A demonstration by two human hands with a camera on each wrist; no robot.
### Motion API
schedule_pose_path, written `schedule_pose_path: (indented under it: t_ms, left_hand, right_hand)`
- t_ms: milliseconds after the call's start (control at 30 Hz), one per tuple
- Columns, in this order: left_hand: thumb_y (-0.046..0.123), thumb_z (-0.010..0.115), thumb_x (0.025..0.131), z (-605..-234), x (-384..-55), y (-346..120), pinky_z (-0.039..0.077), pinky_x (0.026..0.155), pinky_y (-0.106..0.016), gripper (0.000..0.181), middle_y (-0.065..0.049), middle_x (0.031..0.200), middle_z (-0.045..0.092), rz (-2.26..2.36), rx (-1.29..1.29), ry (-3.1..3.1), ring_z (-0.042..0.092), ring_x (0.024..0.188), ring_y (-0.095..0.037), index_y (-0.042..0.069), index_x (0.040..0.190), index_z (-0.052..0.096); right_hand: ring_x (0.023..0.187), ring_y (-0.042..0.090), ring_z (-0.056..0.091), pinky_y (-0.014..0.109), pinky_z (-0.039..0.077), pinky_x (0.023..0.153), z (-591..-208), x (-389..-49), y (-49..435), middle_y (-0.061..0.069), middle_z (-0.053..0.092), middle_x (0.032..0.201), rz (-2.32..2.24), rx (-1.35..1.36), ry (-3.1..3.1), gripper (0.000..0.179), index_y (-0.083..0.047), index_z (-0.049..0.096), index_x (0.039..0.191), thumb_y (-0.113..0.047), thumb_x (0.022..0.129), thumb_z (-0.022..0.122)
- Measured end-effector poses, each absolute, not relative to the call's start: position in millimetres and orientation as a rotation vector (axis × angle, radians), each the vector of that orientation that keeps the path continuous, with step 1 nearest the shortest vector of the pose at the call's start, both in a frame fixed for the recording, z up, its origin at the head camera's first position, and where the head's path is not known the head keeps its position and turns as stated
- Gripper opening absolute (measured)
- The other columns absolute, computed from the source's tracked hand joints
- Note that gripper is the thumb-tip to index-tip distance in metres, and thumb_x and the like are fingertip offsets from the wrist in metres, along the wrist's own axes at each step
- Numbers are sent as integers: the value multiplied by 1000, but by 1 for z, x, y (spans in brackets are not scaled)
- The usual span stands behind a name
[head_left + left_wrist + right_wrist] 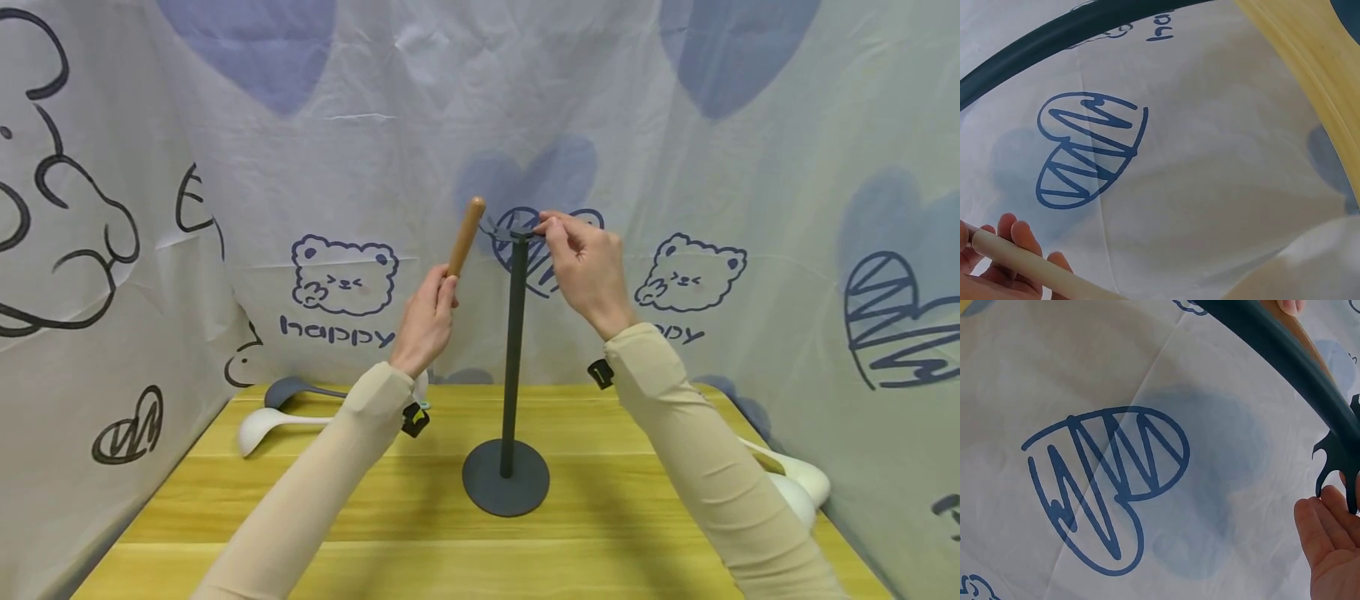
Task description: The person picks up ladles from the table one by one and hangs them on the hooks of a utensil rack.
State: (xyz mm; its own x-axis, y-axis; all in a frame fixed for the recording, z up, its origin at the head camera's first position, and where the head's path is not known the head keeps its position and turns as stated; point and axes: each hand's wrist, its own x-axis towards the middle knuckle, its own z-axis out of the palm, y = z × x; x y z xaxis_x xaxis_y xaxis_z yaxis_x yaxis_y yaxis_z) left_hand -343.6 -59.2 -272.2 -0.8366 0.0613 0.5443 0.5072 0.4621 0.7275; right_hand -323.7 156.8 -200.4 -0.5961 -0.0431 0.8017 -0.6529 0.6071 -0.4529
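Observation:
A dark grey utensil stand (513, 350) rises upright from its round base, with several hooks (501, 233) around its top. My left hand (426, 321) grips a wooden handle (467, 237), which points upward just left of the hooks without touching them. What lies at the handle's lower end is mostly hidden behind the hand and wrist. At the stand's top, my right hand (592, 271) pinches a hook between thumb and fingers. In the right wrist view, its fingertips (1310, 519) meet the dark hook's tip.
On the wooden table (405, 517), a dark ladle (288, 390) and a white ladle (262, 423) lie at the back left. White utensils (802, 492) lie at the right edge, partly behind my right sleeve. Printed cloth (450, 100) hangs behind and at both sides.

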Motion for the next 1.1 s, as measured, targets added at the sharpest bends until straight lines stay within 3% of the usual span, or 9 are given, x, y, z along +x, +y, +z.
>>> schedule_pose_path:
  t_ms: [433,833,967,1100]
  left_hand:
    - [28,36,108,-273,-348,-49,41,52,-28,29,-16,94,62,-1316,-508,-2290,52,70,-21,13,125,53]
    - [27,35,108,-272,-351,-50,48,63,-31,29,-12,95,62,-1329,-556,-2342,61,84,-28,14,129,51]
    - [26,34,108,-274,-352,-49,50,67,-32,28,-11,94,62,-1321,-580,-2345,62,86,-27,14,128,50]
    - [26,34,108,-276,-354,-49,53,71,-35,28,-11,94,63,-1323,-586,-2338,63,88,-26,14,126,51]
  right_hand:
    - [110,25,66,41,55,88,-202,-325,156,9,68,125,989,554,-1992,38,-5,75,106,-27,103,43]
    - [104,24,68,39,56,84,-198,-329,154,9,69,123,971,568,-1978,39,-6,76,104,-27,102,42]
    - [72,18,64,28,49,62,-197,-330,155,7,70,121,948,572,-1981,40,-8,76,103,-26,102,41]
    - [44,9,35,24,28,44,-198,-332,156,4,71,119,926,573,-1991,40,-10,77,102,-25,103,40]
